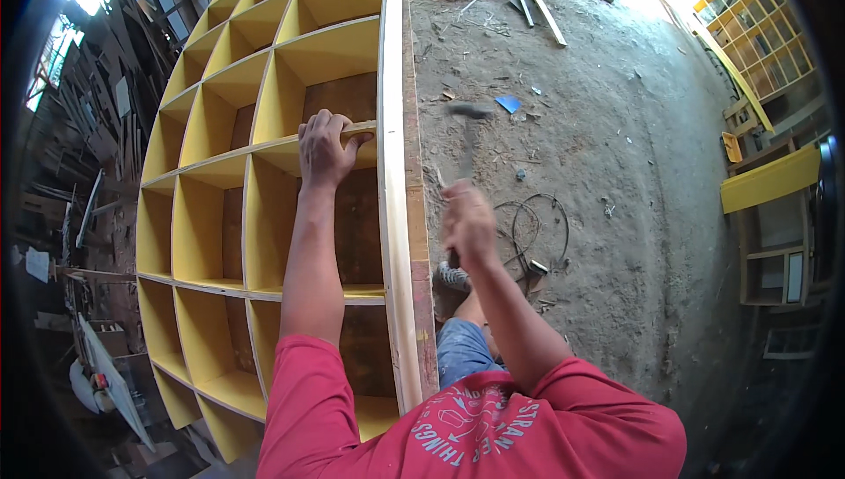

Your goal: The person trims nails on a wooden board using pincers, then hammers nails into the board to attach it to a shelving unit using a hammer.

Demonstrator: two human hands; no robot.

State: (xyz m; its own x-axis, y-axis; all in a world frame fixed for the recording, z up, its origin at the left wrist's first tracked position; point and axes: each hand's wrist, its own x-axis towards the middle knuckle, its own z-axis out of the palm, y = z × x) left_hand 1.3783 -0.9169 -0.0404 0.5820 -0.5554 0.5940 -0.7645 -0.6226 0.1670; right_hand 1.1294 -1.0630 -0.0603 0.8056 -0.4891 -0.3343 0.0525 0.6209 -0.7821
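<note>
A large yellow wooden shelf grid [211, 228] with many square compartments fills the left half of the head view. My left hand [328, 146] grips the edge of one of its yellow divider boards [286, 146], close to where that board meets the pale side board [398, 241]. On the other side of that side board, my right hand [469, 222] is wrapped round the handle of a hammer [471, 111]. The hammer's head is up and away from the wood, slightly blurred by motion.
A coiled black cable [528, 224] and a blue scrap [508, 104] lie on the dusty floor [607, 162] to the right. Wooden strips [537, 4] lie farther off. Another yellow grid [757, 26] stands at far right; stacked boards [92, 109] line the left.
</note>
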